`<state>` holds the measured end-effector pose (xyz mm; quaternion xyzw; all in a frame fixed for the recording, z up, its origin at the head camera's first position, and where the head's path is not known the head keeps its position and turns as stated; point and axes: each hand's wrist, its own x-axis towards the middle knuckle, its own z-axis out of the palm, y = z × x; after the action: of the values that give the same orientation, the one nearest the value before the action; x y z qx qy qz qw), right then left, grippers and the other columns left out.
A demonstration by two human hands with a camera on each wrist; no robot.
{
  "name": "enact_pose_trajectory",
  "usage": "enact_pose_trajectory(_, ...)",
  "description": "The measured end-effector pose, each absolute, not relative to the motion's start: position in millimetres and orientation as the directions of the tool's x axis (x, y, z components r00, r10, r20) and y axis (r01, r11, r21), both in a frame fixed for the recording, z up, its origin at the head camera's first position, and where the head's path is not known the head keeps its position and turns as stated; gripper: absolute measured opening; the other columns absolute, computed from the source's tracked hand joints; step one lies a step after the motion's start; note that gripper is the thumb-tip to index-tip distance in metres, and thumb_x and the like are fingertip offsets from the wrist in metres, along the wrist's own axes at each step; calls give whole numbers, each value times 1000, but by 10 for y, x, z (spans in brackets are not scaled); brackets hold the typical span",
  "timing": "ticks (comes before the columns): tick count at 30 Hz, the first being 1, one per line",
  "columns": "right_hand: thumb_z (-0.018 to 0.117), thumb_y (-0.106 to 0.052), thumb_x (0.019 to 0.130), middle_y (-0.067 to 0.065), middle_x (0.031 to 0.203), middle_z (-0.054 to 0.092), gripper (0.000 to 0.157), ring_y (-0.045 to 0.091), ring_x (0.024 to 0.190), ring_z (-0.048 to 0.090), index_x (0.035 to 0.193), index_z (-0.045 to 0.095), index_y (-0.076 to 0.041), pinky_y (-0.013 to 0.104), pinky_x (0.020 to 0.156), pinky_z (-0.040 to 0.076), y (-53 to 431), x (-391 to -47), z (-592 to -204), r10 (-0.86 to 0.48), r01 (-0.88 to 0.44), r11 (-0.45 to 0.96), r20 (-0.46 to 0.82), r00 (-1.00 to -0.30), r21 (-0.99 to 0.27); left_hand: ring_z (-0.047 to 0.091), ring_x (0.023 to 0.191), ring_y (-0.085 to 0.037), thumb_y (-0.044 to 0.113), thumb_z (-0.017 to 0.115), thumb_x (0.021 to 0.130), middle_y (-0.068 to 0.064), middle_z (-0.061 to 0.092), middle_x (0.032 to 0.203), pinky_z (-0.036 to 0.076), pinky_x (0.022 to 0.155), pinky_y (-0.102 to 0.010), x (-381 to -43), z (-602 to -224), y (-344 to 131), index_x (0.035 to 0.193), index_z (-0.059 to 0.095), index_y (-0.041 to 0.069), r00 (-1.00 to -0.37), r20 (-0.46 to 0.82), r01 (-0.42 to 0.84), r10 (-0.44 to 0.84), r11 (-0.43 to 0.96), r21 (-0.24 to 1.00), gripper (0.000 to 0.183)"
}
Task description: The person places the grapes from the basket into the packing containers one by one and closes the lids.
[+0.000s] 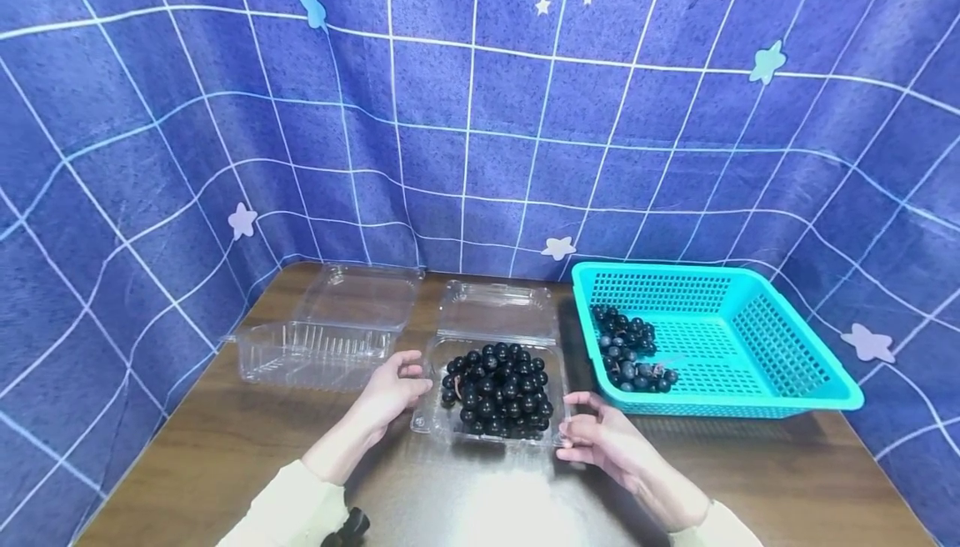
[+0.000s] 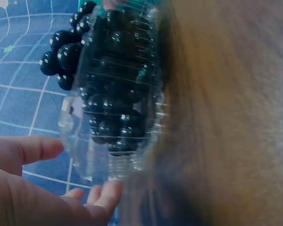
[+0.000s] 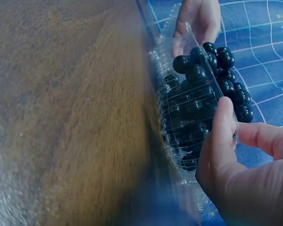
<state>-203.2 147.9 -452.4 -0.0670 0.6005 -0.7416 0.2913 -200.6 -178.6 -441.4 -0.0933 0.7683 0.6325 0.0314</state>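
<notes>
A transparent plastic clamshell container (image 1: 497, 440) stands on the table with its lid folded back. A heaped bunch of black grapes (image 1: 498, 388) fills it and rises above the rim. My left hand (image 1: 392, 393) is at its left side; in the left wrist view, the thumb and fingers (image 2: 111, 193) are spread around the near corner without a visible pinch. My right hand (image 1: 603, 439) holds the right front corner. In the right wrist view the thumb (image 3: 223, 122) lies along the rim, with a finger on the other side of it.
Another open plastic container (image 1: 300, 363) stands at the left with its lid back. On the right is a turquoise basket (image 1: 810, 347) with grapes (image 1: 630, 351) at its left end. A blue grid-patterned cloth (image 1: 480, 155) hangs behind the wooden table (image 1: 195, 447).
</notes>
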Motion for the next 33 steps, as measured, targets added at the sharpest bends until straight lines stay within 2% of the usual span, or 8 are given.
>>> enact_pose_trajectory(4,54,4,84,2,82,60,57,16,74,63,130,21,3,36,79,57,1481,-2033,-4526,-518,349,-113,-244,-820,-930,47,119,-42,6,64,81,-30,41,135,43,99,-50,-1990,-4335,-1784,140,31,-4,-987,-135,-154,-91,267,951,68)
enact_pose_trajectory(8,54,5,84,2,82,60,57,16,75,63,130,21,4,35,79,57,1490,-2033,-4526,-520,351,-120,-243,-819,-929,37,128,-45,9,65,83,-29,36,141,36,105,-54,-1984,-4211,-1752,142,30,-2,-990,-125,-140,-65,334,932,70)
enact_pose_trajectory(15,52,5,85,2,81,60,52,16,75,63,128,24,3,36,80,57,1490,-2020,-4504,-525,348,-125,-236,-818,-929,36,130,-44,12,66,83,-27,35,142,34,106,-54,-2011,-3941,-1694,143,29,0,-992,-124,-120,-11,354,927,71)
enact_pose_trajectory(26,56,3,83,3,82,60,59,16,77,62,131,21,5,36,81,56,1507,-2029,-4504,-525,356,-109,-250,-813,-928,37,131,-41,15,65,85,-25,36,142,32,109,-52,-2241,-3441,-1659,144,27,2,-996,-73,-47,47,411,911,71)
enact_pose_trajectory(33,55,3,83,3,83,59,59,16,78,62,131,21,4,37,82,56,1501,-2021,-4496,-527,349,-100,-248,-813,-932,40,130,-37,19,63,87,-21,39,142,33,109,-49,-2453,-3229,-1624,144,28,3,-991,-114,-80,66,384,920,69)
